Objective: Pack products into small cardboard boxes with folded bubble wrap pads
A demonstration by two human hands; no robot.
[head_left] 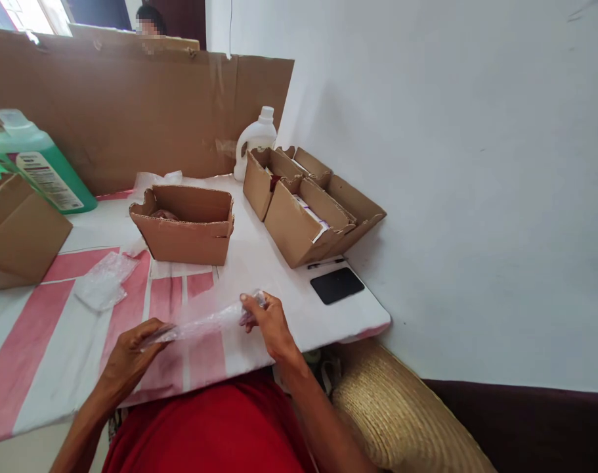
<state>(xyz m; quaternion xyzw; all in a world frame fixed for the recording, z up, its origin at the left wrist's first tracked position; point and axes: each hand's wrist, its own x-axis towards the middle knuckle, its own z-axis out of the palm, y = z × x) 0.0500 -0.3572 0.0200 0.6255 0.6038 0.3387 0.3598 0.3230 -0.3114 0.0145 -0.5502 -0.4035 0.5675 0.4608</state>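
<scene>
A strip of clear bubble wrap (205,324) stretches between my two hands, just over the table's front part. My left hand (137,347) pinches one end of it. At the other end, my right hand (269,320) is closed on the wrap, where a small purplish item seems to lie inside; its kind I cannot make out. Beyond my hands stands an open cardboard box (190,242) with something brownish inside. Another piece of bubble wrap (104,281) lies flat on the striped cloth to the left.
Several cut cardboard boxes (299,230) stand against the wall at the right, behind a black phone (337,286) and a pen (325,263). A white jug (256,135) and a green liquid bottle (57,167) stand by a cardboard screen (146,112). A woven basket (402,407) is below the table edge.
</scene>
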